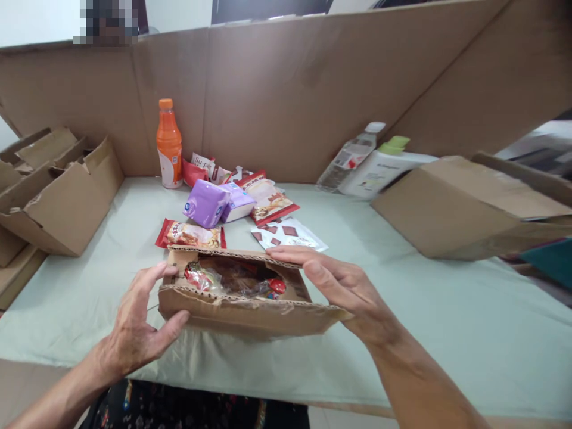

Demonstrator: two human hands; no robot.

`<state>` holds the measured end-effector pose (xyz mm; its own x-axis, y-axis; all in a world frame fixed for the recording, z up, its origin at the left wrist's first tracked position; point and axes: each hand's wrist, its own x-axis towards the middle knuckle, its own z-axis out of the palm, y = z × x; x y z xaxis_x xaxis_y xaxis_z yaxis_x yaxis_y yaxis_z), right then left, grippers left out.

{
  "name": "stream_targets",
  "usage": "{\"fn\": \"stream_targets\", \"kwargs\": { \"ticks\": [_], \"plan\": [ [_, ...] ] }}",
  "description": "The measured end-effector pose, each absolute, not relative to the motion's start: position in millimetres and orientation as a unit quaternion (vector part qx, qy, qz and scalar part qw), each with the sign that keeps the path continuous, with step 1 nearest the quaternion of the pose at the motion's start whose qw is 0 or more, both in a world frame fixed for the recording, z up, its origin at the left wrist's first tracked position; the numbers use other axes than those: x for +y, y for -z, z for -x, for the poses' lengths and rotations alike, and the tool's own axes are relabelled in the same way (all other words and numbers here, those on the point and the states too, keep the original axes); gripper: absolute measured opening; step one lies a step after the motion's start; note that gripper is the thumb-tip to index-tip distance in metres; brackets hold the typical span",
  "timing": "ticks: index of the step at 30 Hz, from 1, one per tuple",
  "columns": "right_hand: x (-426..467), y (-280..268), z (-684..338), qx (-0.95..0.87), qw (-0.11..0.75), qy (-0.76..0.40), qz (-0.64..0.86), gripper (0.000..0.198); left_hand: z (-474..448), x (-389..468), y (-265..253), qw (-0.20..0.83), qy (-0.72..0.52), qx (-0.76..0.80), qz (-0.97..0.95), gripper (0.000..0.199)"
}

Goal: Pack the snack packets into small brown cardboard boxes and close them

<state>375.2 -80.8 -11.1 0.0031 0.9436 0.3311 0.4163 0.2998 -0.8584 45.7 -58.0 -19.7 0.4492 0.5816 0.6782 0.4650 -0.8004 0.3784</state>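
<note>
An open cardboard box (250,319) stands at the front of the table with its flaps raised. Inside lie shiny wrapped snacks (203,277), partly hidden by the flaps; a red round piece (277,286) shows at the right. My left hand (138,316) is at the box's left end, thumb and fingers spread, fingertips touching the cardboard. My right hand (335,286) lies along the right end, fingers stretched out over the far flap and thumb apart. Just behind the box are a red snack packet (192,234) and a white packet with brown squares (290,232).
Purple tissue packs (206,202) and more snack packets (268,199) lie mid-table. An orange drink bottle (168,146) stands behind them. A clear bottle (351,158) and a white pump bottle (379,170) lean right. Cardboard boxes (75,202) flank the left; another box (465,202) sits right. A cardboard wall (277,101) closes the back.
</note>
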Motion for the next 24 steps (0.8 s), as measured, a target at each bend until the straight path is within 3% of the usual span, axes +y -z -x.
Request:
{"fn": "stream_targets", "kwargs": {
  "ticks": [10, 24],
  "plan": [
    [-79.6, 12.9, -372.3, -0.643, 0.434, -0.263, 0.573, 0.050, -48.1, -58.3, 11.2, 0.108, -0.382, 0.314, -0.863, 0.056],
    [-69.7, 24.7, -367.9, -0.609, 0.491, -0.268, 0.562, 0.045, -44.1, -43.3, -3.9, 0.119, -0.301, 0.281, -0.903, 0.048]
  ]
}}
